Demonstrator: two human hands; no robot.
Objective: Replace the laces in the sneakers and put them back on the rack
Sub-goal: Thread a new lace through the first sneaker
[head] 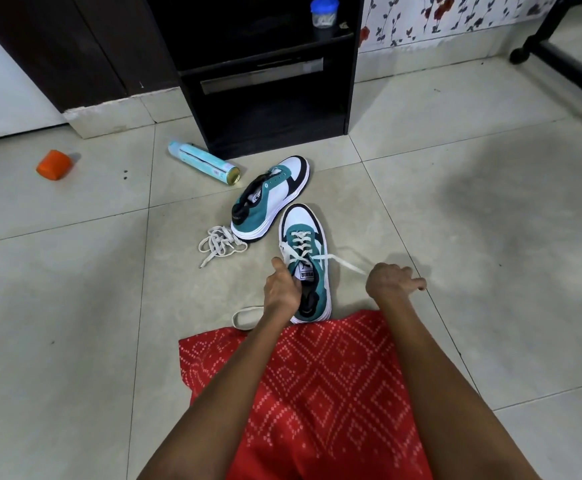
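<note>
both hands [389, 280] grip white lace [346, 264] ends on the near sneaker [305, 261].

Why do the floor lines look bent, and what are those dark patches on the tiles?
Head view: the wide-angle lens bows the tile joints of the floor toward the edges. The dark patch on the right looks like a soft shadow. The rack interior is dim. The lace pulled by the right hand is slightly motion-blurred, and the near sneaker is sharp.

Half-laced teal-white sneaker [308, 258] upright on floor, unlaced sneaker [270, 195] tipped beside loose lace [220, 244]
</note>
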